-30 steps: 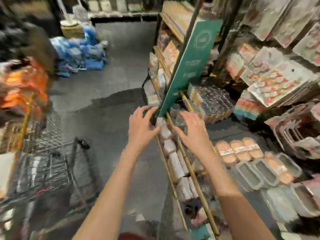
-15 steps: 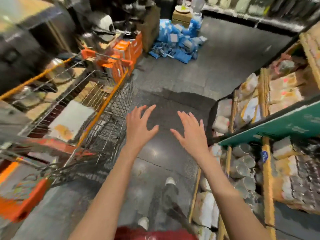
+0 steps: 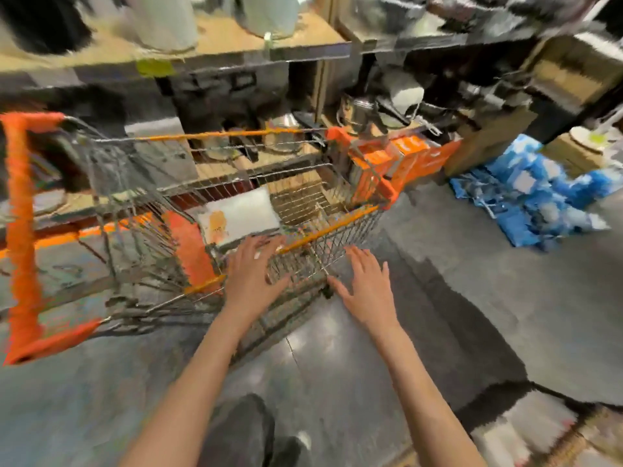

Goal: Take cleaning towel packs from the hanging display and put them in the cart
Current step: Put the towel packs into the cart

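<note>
The main risk we see is that we are turned toward the cart [image 3: 330, 230] with nothing in either hand, so a pack could be counted as placed when it is not, or we could reach in and disturb what already lies there. 1 flat white pack [image 3: 241, 214], with an orange patch at its near-left corner, lies on the wire floor of the basket; the blur hides any lettering, so we judge it to be a cleaning towel pack only from the task and cannot confirm it. The hanging display is out of view, which means the next pack calls for a turn away from the cart, and a hasty turn with both arms stretched out could knock the basket or roll it off across the smooth grey floor [image 3: 505, 298]. Our left hand [image 3: 254, 274] is spread wide with straight fingers, held over the orange-edged near rim of the basket; it grips nothing, and we cannot tell whether the fingertips touch the rim or the wire. Our right hand [image 3: 367, 288] is also flat and splayed, holding nothing, just beside the basket's near corner over the floor. A heap of blue packets [image 3: 536, 200] lies on the floor well apart to the right, and orange boxes [image 3: 397, 156] stand just beyond the cart's far end; either could snag a wheel if the cart drifts.
</note>
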Demonstrator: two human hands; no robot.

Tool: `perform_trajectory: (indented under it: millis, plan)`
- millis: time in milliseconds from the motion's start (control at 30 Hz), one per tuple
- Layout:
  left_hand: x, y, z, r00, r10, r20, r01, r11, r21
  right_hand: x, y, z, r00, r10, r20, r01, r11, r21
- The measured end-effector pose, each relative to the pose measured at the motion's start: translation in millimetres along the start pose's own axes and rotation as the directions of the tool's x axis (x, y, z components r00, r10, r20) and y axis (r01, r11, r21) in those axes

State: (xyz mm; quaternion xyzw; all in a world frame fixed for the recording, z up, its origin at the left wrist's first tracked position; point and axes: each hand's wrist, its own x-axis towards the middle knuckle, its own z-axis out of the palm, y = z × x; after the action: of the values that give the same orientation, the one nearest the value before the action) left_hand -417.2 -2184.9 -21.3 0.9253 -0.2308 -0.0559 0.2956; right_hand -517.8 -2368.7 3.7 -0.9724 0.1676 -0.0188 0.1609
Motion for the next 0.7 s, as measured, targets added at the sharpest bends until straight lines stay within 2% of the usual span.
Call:
perform_trajectory:
  millis: [100,200,333,500,700]
  plan:
    - [16,-26,-6,0.991,-0.118,-0.059,0.117,0.993,-0.019,54,-14,11,0.99,-0.112,0.08,0.109,0.993,0.036]
    - [36,-46,-8,0.97,-0.225,-0.094,0.219,0.973,-0.073,109,-37,25,0.973,-0.214,0.088,0.208,0.976,0.064]
    - [82,-82,-4,0.94,-0.307,-0.146,0.295,0.95,-0.1,185,-64,51,0.937,-0.318,0.148,0.316,0.948,0.033]
    - [140,-116,2,0.879,-0.452,-0.154,0.421,0.886,-0.194,263,-88,88,0.904,-0.373,0.208,0.363,0.928,0.087]
    - [184,-141,17,0.796,-0.598,-0.093,0.538,0.769,-0.345,335,-105,135,0.826,-0.419,0.377,0.426,0.902,0.069]
